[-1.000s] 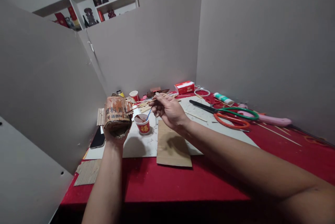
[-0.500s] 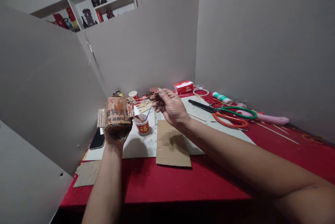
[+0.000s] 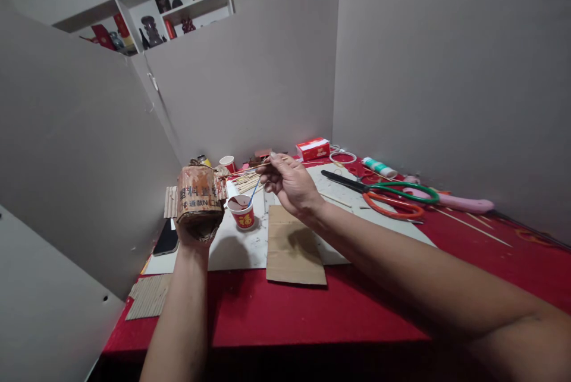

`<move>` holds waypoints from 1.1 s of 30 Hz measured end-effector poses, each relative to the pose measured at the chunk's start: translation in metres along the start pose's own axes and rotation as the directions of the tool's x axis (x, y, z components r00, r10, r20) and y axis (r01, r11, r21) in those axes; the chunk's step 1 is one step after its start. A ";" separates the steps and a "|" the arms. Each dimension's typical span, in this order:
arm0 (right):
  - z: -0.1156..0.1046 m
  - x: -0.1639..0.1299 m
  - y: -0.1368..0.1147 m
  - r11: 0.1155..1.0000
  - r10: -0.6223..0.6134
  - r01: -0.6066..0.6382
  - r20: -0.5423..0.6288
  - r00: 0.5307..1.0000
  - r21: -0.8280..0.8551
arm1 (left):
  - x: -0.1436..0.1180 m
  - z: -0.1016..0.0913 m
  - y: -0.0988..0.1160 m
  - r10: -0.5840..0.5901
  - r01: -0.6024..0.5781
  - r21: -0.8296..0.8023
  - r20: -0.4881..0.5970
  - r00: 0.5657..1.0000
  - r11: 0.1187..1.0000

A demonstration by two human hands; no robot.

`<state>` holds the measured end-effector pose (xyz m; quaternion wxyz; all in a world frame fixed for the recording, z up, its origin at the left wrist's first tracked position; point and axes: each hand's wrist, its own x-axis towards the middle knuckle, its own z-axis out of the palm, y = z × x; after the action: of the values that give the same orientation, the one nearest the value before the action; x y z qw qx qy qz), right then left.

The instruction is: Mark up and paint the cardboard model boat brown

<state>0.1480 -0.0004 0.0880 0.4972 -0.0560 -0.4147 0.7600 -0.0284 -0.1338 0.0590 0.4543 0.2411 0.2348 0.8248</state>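
Observation:
My left hand [image 3: 184, 234] holds up a cardboard model [image 3: 199, 187] with printed characters, its top and right side smeared reddish brown. Most of the fingers are hidden behind it. Between thumb and fingertips, my right hand [image 3: 292, 184] pinches a thin wooden stick [image 3: 250, 167], whose far end reaches the model's right edge. Just below the stick stands a red and white paper cup [image 3: 245, 219], with brown stuff inside its rim and a thin blue stick [image 3: 254, 193] leaning in it.
A flat cardboard sheet [image 3: 295, 251] lies in front on a white board [image 3: 236, 258] over red cloth. To the right are large scissors [image 3: 392, 193], a pink-handled tool [image 3: 466, 202] and a green-white bottle [image 3: 379, 167]. A dark phone [image 3: 166, 239] rests left.
The cardboard model has shifted slightly left and tilted a little in my left hand. My right hand and its stick stay almost where they were.

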 end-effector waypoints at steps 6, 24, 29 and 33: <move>-0.001 0.001 0.002 0.999 0.032 -0.032 -0.007 0.999 0.026 | 0.003 -0.007 0.001 -0.026 0.027 -0.012 0.066 0.997 1.000; -0.003 0.001 0.002 0.989 0.136 -0.134 -0.017 0.991 0.069 | 0.005 -0.017 0.004 -0.064 0.066 -0.023 0.089 0.994 0.998; -0.002 -0.004 0.005 0.978 0.192 -0.193 0.021 0.981 0.085 | 0.006 -0.020 0.006 -0.090 0.089 0.017 0.092 0.992 0.996; -0.002 -0.008 0.009 0.973 0.219 -0.224 0.075 0.973 0.063 | 0.007 -0.018 0.006 -0.072 0.073 -0.012 0.063 0.995 0.997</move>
<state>0.1469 -0.0075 0.0784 0.3968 -0.0585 -0.3953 0.8264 -0.0469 -0.1340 0.0497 0.4927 0.2552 0.2233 0.8014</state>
